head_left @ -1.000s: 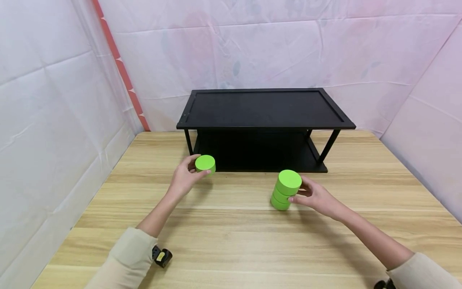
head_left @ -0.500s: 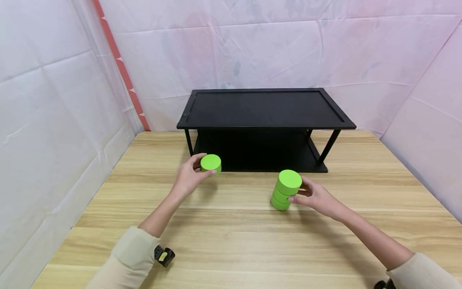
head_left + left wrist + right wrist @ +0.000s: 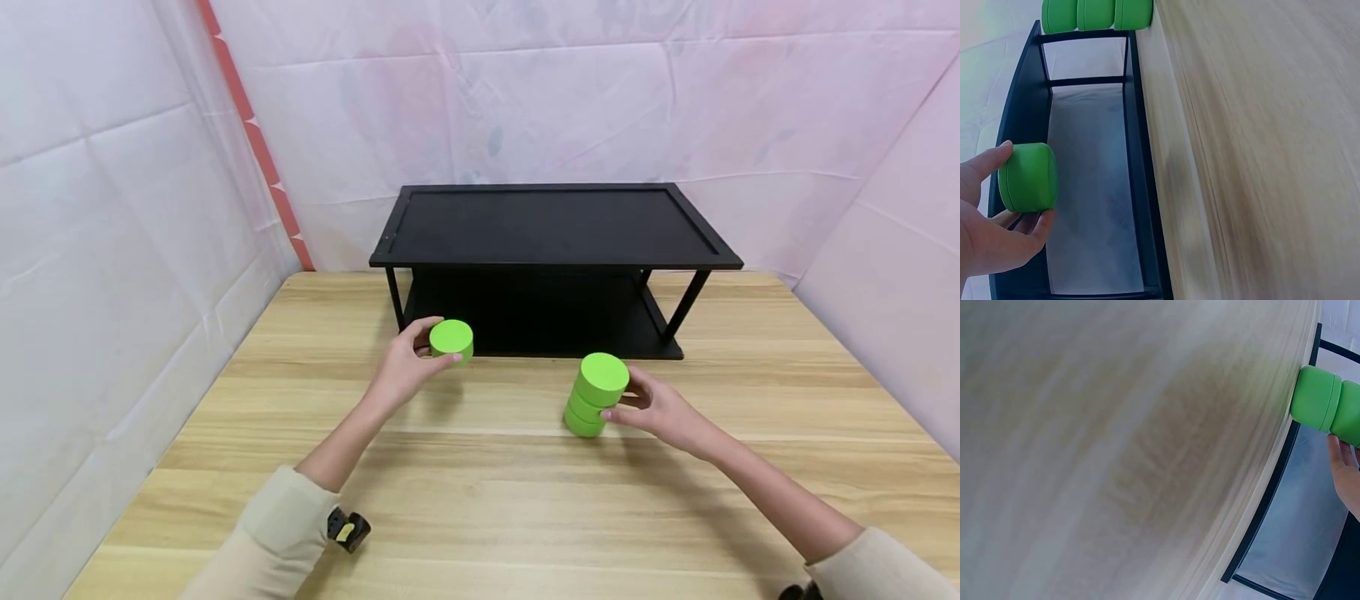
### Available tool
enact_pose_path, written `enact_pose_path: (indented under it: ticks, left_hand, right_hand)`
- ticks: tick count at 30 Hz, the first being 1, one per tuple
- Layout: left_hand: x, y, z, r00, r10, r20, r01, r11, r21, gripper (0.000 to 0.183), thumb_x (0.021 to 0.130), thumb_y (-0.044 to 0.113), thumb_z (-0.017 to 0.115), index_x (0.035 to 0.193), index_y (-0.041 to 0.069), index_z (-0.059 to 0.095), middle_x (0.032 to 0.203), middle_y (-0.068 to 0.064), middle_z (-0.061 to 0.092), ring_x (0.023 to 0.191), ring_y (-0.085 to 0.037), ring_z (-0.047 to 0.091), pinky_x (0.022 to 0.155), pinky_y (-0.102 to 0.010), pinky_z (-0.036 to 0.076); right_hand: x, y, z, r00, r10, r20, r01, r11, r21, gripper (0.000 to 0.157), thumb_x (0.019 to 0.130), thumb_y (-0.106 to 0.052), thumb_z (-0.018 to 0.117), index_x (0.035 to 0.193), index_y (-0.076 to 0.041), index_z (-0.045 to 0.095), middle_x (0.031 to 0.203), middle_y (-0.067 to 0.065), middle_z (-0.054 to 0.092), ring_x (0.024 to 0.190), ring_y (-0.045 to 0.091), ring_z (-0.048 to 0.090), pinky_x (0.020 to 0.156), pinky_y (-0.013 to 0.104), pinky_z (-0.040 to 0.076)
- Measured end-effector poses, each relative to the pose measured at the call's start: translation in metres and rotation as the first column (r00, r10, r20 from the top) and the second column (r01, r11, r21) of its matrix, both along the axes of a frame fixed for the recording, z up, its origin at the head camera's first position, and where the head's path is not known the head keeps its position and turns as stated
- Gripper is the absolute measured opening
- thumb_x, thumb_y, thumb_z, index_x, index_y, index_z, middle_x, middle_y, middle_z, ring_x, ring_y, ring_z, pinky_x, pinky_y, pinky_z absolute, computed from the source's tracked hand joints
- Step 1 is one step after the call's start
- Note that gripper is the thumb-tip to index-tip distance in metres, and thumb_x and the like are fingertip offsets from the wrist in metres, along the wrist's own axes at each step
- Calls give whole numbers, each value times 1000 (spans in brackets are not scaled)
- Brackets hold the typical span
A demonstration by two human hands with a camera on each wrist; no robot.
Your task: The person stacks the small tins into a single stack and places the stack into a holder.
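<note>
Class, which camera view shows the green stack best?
The head view: the green stack fits fully within the frame, top to base. The left wrist view crops it at the top; the right wrist view, at the right.

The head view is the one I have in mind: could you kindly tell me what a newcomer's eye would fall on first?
Probably the bright three-piece green stack on the wooden table, right of centre, gripped by the right hand. Next would likely come the single green block in the left hand, then the wide black shelf behind both.
</note>
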State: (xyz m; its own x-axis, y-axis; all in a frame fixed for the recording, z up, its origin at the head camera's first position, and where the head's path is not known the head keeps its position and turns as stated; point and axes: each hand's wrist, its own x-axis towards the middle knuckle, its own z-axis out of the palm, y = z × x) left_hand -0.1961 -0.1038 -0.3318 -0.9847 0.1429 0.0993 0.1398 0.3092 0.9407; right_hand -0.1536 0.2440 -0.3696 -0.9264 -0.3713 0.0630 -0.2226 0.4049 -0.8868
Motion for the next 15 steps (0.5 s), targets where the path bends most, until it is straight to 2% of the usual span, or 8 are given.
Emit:
enact_pose_path:
  ticks: [6, 15]
  left_hand:
    - [3, 8, 5, 1000, -14, -7, 13, 1000, -21, 64, 75, 12, 77, 131, 4, 46, 119, -13, 53, 105, -24, 54, 87, -32, 46]
    - [6, 18, 4, 999, -37, -25, 36, 999, -26, 62, 74, 11, 77, 129, 3, 49, 117, -12, 55, 105, -22, 55, 88, -31, 46]
  right_hand:
    - [0, 0, 0, 1000, -4, 0, 4, 1000, 7, 69, 82, -13, 71, 137, 3, 33, 124, 22, 47, 115, 39, 45, 92, 39, 42]
    - [1, 0, 1, 1000, -14, -2, 14, 1000, 26, 68, 82, -15, 71, 136, 2, 34, 124, 20, 48, 115, 38, 46, 92, 40, 42]
